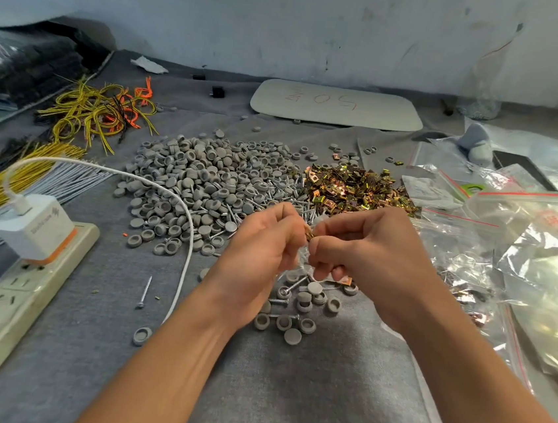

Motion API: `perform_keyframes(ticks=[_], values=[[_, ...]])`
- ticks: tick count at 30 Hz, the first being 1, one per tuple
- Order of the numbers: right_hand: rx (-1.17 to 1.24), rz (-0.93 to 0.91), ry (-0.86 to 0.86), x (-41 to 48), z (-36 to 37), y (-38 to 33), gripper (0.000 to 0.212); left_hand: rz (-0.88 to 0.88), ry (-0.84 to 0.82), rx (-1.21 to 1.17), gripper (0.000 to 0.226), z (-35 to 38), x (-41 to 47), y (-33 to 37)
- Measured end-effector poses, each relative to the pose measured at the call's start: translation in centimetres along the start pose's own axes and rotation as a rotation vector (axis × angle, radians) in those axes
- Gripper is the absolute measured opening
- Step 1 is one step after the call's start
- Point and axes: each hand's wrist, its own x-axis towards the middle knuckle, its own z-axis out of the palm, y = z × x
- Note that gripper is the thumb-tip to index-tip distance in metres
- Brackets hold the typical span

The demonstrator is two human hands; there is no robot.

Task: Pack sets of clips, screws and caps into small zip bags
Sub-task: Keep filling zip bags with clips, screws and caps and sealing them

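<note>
Nearest, both hands meet fingertip to fingertip: left hand [260, 244] pinches a brass clip [308, 236], right hand [366, 251] curls round a small clear bag [300, 263] hanging between them. By my judgement the clip sits just left of the bag's mouth; caps [304, 302] lie below.

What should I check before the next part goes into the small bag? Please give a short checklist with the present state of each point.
1. Bag gripped: ok. The right hand pinches the small zip bag.
2. Clip ready: ok. The left hand pinches a gold clip at the bag.
3. Bag mouth open: cannot tell. The fingers hide it.
4. Caps and screws near: ok. Loose caps and screws lie on the grey cloth just below the hands.
5. Parts already inside the bag: cannot tell. The hands cover most of it.
</note>
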Motion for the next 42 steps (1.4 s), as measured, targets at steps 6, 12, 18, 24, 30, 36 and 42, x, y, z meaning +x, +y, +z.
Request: perform_keyframes(ticks=[6,12,18,24,30,36,42], values=[[-0.013,-0.085,-0.044,-0.3,-0.3,-0.3,0.01,-0.075,-0.13,-0.178,0.015,-0.6,-0.3,0.8],[-0.086,-0.045,0.1,-0.2,-0.3,0.1,0.01,0.028,0.0,0.026,0.018,-0.3,-0.1,0.3],[-0.121,-0.015,0.166,-0.2,-0.6,0.0,0.01,0.205,0.107,0.209,0.022,-0.4,0.1,-0.3],[-0.203,0.022,0.19,0.0,-0.4,0.3,0.008,0.305,0.242,0.437,0.02,-0.2,0.2,-1.0],[-0.226,0.018,0.205,0.1,-0.3,0.5,0.009,0.376,0.282,0.581,0.015,-0.2,0.0,-1.0],[-0.225,0.02,0.18,-0.2,-0.2,0.7,0.012,0.377,0.21,0.577,0.008,-0.2,-0.1,-0.5],[-0.063,0.053,0.105,-0.3,0.0,0.8,0.011,0.434,0.217,0.552,0.012,-0.3,-0.5,-0.2]])
